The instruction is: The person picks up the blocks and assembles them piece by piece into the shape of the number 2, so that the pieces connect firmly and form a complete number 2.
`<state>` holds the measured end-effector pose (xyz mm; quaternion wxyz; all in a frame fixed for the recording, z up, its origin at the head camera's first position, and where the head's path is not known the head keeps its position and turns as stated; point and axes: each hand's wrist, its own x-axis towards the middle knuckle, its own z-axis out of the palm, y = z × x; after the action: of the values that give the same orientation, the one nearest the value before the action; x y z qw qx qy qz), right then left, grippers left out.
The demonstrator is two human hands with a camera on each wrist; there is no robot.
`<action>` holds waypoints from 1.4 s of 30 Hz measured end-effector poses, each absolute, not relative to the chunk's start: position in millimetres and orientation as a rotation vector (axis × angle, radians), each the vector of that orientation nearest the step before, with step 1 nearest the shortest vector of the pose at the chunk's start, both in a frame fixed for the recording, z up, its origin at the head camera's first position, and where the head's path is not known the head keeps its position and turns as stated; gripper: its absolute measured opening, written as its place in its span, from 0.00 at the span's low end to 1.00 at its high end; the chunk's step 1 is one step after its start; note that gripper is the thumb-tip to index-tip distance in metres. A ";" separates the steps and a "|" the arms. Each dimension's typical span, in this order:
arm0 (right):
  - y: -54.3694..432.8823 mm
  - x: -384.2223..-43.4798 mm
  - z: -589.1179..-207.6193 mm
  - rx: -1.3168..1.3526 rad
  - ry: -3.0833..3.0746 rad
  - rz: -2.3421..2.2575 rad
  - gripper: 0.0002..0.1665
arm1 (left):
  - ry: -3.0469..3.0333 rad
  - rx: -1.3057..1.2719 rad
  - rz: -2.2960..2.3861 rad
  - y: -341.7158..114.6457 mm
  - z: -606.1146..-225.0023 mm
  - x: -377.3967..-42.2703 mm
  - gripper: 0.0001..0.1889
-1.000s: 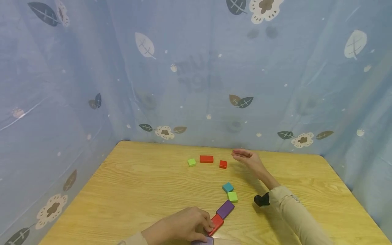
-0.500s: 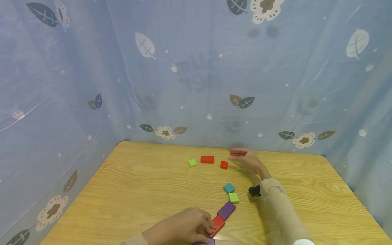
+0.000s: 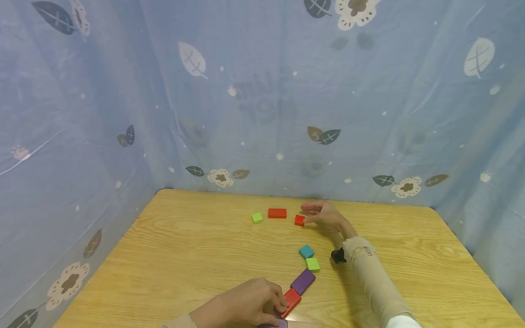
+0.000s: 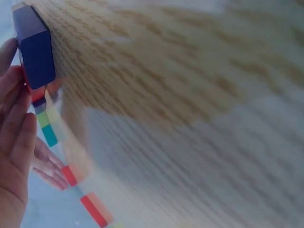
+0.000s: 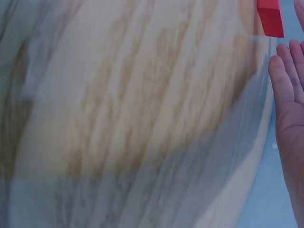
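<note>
In the head view my left hand [image 3: 256,301] rests low at the near side. Its fingertips touch a red rectangular block [image 3: 292,300], and its thumb lies on a purple block [image 3: 274,322] partly cut off by the frame edge. The left wrist view shows this purple block [image 4: 35,50] close up, the fingers beside it fairly straight. My right hand [image 3: 324,215] reaches over the far side of the table, fingers extended, thumb tip right at a small red block [image 3: 299,220]. In the right wrist view that red block [image 5: 270,16] sits just beyond the fingertips.
Another purple block [image 3: 303,282], a green block [image 3: 312,264] and a teal block [image 3: 306,251] continue the line away from the left hand. Farther back lie a red rectangular block [image 3: 277,213] and a small green block [image 3: 257,217]. A patterned blue curtain [image 3: 262,114] encloses the wooden table [image 3: 184,255].
My right hand has moved leftward across the far side of the table, its thumb coming up to the small red block. The left hand has stayed on its blocks.
</note>
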<state>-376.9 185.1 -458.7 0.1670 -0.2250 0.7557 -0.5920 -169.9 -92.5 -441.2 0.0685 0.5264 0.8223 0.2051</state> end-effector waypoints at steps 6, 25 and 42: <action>179.2 -377.0 -462.9 -0.665 2.167 -1.643 0.33 | 2.462 1.573 0.632 -92.8 -442.6 -170.5 0.12; 172.1 -374.7 -461.8 -0.785 2.367 -1.467 0.29 | 2.465 1.529 0.626 -92.3 -443.9 -170.9 0.12; 185.1 -370.1 -445.1 -0.638 2.619 -1.396 0.21 | 2.492 1.610 0.591 -93.9 -442.3 -169.9 0.11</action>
<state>-370.1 185.1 -445.1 0.0530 -0.2097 0.8616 -0.4592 -169.9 -93.9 -442.3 0.0583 0.5314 0.8223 0.1950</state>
